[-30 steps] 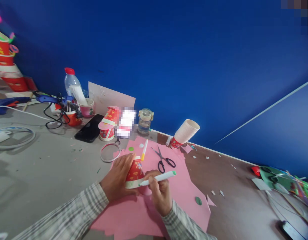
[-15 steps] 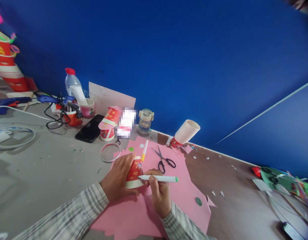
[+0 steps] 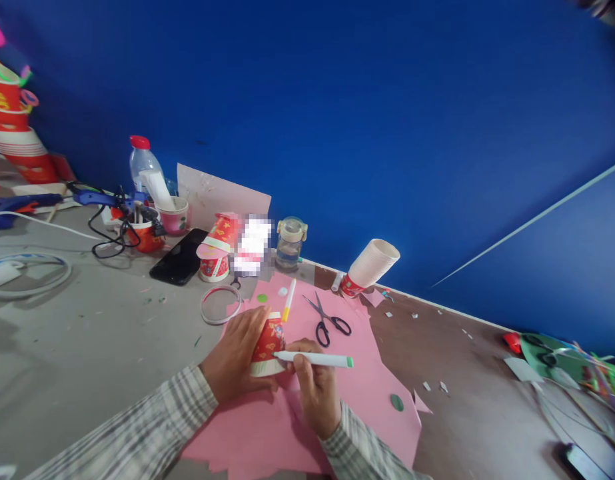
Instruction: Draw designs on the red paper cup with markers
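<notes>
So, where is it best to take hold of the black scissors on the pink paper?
Probably at the crossing of the scissors, from above: they lie flat and open on the pink sheet, loops toward the person, blades spread toward the wall.

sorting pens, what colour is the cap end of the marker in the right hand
Green, on the white marker pen; head view.

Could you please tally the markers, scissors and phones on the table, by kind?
Markers: 2, a green-capped one in the right hand and a yellow-tipped one on the pink paper
Scissors: 1
Phones: 1
Total: 4
</notes>
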`<state>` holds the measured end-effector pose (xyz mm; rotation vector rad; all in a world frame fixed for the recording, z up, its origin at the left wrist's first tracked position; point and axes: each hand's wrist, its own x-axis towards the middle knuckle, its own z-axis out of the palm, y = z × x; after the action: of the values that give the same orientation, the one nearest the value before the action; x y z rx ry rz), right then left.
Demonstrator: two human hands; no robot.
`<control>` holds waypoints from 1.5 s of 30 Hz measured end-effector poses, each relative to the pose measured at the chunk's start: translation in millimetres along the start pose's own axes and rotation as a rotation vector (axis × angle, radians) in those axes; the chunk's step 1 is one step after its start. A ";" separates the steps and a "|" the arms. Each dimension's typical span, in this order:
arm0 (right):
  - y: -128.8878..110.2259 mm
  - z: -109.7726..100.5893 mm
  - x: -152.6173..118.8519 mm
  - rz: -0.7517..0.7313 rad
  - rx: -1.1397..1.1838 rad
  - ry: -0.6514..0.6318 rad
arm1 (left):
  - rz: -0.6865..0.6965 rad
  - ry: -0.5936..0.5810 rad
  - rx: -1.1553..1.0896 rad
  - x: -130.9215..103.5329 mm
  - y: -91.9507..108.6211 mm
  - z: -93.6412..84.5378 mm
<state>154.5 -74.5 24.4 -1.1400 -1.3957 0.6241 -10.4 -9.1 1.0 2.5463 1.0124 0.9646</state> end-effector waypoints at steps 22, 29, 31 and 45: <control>3.5 -3.4 3.6 0.051 0.078 0.057 | 0.025 0.033 0.031 0.1 -0.7 0.9; 0.6 -1.3 4.7 0.034 0.029 0.059 | 0.012 0.019 0.018 -0.5 -1.4 2.0; 0.3 -0.5 5.3 0.025 0.003 0.071 | 0.005 0.018 0.023 -0.8 -2.1 2.4; 2.1 -1.3 3.3 0.051 0.040 0.060 | 0.003 0.031 0.032 -0.7 -2.4 1.7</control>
<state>156.8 -71.0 24.2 -1.1562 -1.3013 0.6461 -10.9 -7.8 -1.7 2.5665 1.0413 1.0001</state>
